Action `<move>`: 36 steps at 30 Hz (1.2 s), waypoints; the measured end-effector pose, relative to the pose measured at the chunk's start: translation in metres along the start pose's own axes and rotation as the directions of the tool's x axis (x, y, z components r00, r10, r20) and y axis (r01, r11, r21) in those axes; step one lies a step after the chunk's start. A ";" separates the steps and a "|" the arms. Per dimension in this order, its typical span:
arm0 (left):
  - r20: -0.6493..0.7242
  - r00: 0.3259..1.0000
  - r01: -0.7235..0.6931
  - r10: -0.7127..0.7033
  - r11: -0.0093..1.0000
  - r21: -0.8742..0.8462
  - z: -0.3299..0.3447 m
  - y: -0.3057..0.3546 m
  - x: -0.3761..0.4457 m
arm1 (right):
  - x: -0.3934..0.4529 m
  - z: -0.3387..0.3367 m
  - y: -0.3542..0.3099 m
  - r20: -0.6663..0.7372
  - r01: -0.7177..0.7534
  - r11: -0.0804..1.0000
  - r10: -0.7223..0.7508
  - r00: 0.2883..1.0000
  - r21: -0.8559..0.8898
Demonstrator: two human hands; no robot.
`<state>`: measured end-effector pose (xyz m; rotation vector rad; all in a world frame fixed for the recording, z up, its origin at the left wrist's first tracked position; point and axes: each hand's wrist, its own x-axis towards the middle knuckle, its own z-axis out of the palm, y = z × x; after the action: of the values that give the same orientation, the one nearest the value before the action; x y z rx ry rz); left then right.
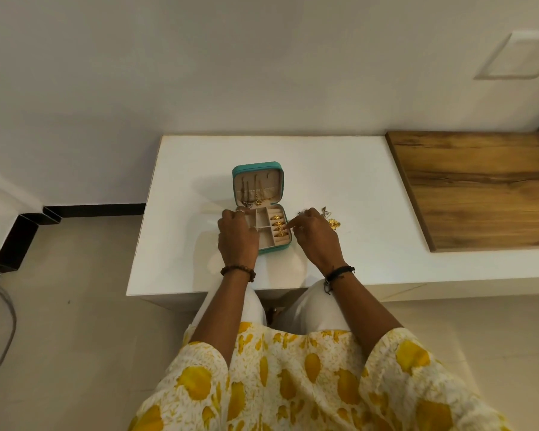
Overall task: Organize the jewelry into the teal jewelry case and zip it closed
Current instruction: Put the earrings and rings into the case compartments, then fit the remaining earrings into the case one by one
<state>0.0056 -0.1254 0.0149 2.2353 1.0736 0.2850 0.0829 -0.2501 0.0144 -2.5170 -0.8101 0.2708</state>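
Rings point(277, 226) fill the ring rolls of the open teal jewelry case point(257, 169), where my right hand point(316, 233) presses one in with its forefinger while my left hand point(237, 233) rests curled on the case's left edge, what it holds unclear; next, I judge, the loose gold pieces point(333, 224) just right of the case.

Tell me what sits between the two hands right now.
The open tray of the teal jewelry case: its empty middle compartments and the ring slots with gold rings, between left hand and right hand, in the head view.
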 end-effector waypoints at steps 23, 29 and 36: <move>0.038 0.981 0.194 -0.190 0.951 -0.242 -0.017 0.000 -0.005 | 0.003 -0.007 0.018 0.064 -0.294 0.768 0.315 0.947 0.569; -0.003 0.993 -0.116 0.116 0.986 -0.119 0.007 0.032 -0.018 | 0.000 -0.016 0.037 -0.231 -0.232 0.779 0.432 0.872 0.582; 0.039 0.956 -0.293 0.291 0.955 0.041 0.030 0.046 0.000 | 0.023 -0.008 0.042 -0.187 -0.221 0.939 0.275 0.943 0.265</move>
<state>0.0477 -0.1598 0.0205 2.4320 0.7361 0.3494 0.1252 -0.2696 -0.0007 -2.3619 -0.3456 0.1557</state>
